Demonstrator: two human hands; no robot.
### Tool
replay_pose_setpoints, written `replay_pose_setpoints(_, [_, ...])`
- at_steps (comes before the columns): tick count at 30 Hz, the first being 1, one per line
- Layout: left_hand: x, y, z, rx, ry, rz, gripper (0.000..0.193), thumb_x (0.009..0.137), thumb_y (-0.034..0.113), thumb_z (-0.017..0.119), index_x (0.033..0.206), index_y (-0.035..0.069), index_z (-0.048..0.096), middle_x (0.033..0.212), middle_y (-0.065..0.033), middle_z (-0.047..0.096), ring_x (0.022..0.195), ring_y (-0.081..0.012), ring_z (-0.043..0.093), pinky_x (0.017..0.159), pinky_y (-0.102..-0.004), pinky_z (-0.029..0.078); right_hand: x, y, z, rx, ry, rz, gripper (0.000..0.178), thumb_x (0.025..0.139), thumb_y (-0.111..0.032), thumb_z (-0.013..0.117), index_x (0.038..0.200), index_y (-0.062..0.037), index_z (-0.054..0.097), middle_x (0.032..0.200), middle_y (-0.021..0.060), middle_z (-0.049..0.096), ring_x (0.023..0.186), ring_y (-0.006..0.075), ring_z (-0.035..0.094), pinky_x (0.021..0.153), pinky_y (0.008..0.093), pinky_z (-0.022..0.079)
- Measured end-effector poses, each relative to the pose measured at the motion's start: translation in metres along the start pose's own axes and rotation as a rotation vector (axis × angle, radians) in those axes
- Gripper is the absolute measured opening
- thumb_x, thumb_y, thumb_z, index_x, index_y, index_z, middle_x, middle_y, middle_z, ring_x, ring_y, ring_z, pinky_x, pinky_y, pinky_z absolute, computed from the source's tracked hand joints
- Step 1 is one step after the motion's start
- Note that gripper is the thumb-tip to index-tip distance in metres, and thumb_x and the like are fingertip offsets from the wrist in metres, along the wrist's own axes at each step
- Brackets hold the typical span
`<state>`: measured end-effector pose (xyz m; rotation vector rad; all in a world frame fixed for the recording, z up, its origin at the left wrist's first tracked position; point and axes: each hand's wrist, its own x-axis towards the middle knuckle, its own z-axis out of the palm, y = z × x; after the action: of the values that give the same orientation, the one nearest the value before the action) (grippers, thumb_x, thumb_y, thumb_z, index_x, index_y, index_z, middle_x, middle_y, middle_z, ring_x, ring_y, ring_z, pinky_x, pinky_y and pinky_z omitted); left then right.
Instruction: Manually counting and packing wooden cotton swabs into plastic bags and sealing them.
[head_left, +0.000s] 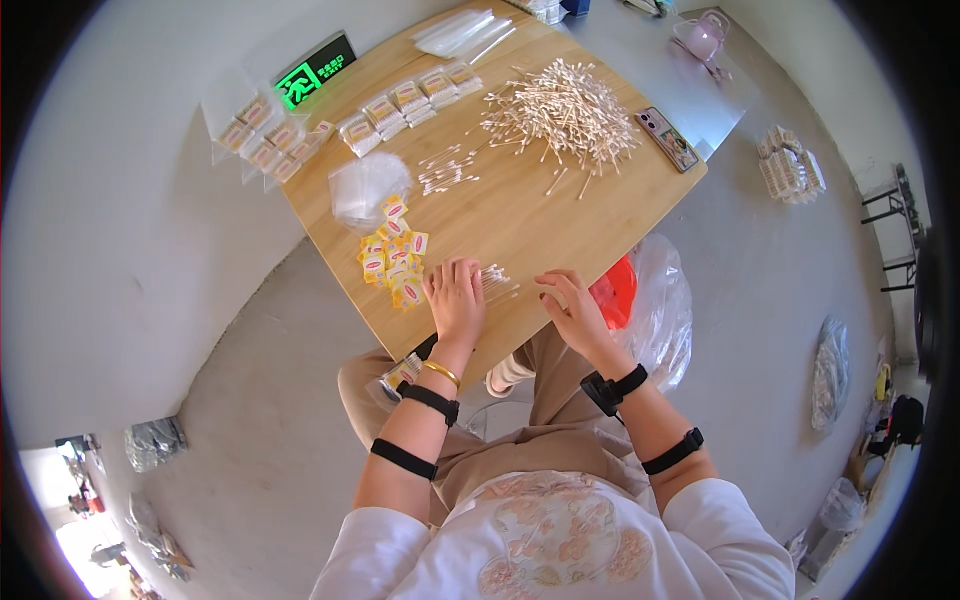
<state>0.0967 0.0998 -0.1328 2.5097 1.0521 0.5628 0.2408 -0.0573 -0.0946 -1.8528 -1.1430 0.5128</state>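
My left hand point(457, 298) rests at the near left part of the wooden table, its fingers curled and pressed together. Out of its thumb side sticks a small bundle of white cotton swabs point(497, 283), the other ends hidden by the hand. To the right, my right hand point(574, 308) is over the table's near edge, fingers bent and apart, with nothing visible in it. Yellow and white printed cards point(396, 262) lie scattered just beyond my left hand. Farther off are a small loose group of swabs point(448, 170) and a large heap of swabs point(570, 112).
Clear plastic bags point(370, 190) lie on the table's point(540, 225) left side. Packed swab bundles point(410, 103) line the far left edge, and a phone point(667, 140) lies at the right edge. Beside the table hang a red bag point(615, 293) and a clear bag point(662, 310).
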Motion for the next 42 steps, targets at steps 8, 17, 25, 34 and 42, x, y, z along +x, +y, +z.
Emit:
replay_pose_setpoints(8, [-0.039,0.010,0.009,0.311,-0.250,0.175,0.085,0.095,0.049,0.049,0.155,-0.002,0.015,0.162,-0.0174,0.017,0.151,-0.0309,0.012,0.121,-0.0544,0.005,-0.012,0.009,0.024,-0.470,-0.021,-0.235,0.060,0.078,-0.014,0.071,0.132,-0.0047,0.049,0.135,0.0139,0.049,0.128,0.0346,0.044,0.108,0.0462,0.036])
replay_pose_setpoints(17, [-0.029,0.000,0.006,0.338,-0.191,0.218,0.086,0.095,0.055,0.048,0.153,-0.002,0.020,0.160,-0.0178,0.022,0.150,-0.0307,0.017,0.120,-0.0556,0.006,0.025,0.017,0.038,-0.445,0.012,-0.118,0.064,0.071,-0.019,0.078,0.129,-0.0098,0.053,0.130,0.0114,0.050,0.125,0.0332,0.045,0.103,0.0449,0.039])
replay_pose_setpoints(25, [-0.018,0.006,-0.008,0.307,-0.268,0.205,0.090,0.092,0.057,0.051,0.153,-0.003,0.021,0.160,-0.0191,0.022,0.151,-0.0311,0.016,0.120,-0.0562,0.003,0.025,0.018,0.039,-0.424,0.016,-0.112,0.061,0.072,-0.020,0.079,0.127,-0.0097,0.055,0.130,0.0113,0.050,0.127,0.0328,0.044,0.105,0.0443,0.038])
replay_pose_setpoints(34, [-0.028,0.007,-0.005,0.265,-0.268,0.223,0.087,0.095,0.053,0.049,0.152,-0.005,0.019,0.160,-0.0228,0.018,0.151,-0.0330,0.012,0.120,-0.0559,0.003,0.026,0.019,0.038,-0.379,0.001,-0.117,0.061,0.074,-0.018,0.076,0.130,-0.0080,0.053,0.135,0.0122,0.047,0.132,0.0325,0.040,0.109,0.0444,0.034])
replay_pose_setpoints(42, [-0.026,0.006,-0.003,0.284,-0.246,0.221,0.085,0.097,0.055,0.043,0.152,-0.006,0.020,0.160,-0.0223,0.019,0.151,-0.0329,0.013,0.120,-0.0572,0.002,0.025,0.020,0.038,-0.388,0.001,-0.124,0.062,0.074,-0.017,0.076,0.131,-0.0085,0.053,0.136,0.0123,0.047,0.133,0.0322,0.040,0.109,0.0442,0.034])
